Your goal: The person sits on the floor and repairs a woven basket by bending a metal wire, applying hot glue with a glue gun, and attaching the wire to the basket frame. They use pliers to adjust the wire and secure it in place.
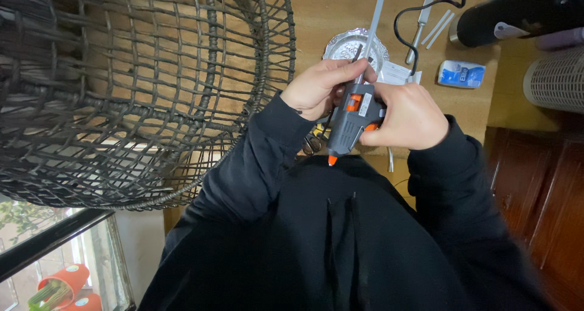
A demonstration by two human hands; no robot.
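A grey hot glue gun (356, 119) with an orange nozzle and trigger is held over the wooden table's near edge, nozzle pointing back at my dark-sleeved body. My right hand (409, 117) wraps around its handle. My left hand (321, 89) pinches the rear of the gun, where a long translucent glue stick (375, 25) enters and sticks out away from me. A black cable (406, 19) loops on the table beyond the gun.
A large dark woven wicker frame (140, 86) fills the left. On the wooden table (322, 13) lie a silver embossed plate (340, 43), spare glue sticks (437, 28), a blue-and-white packet (461, 73) and a black cylinder (517, 13). Scissors (311, 144) peek out under my left wrist. A white mesh basket (556, 76) stands at right.
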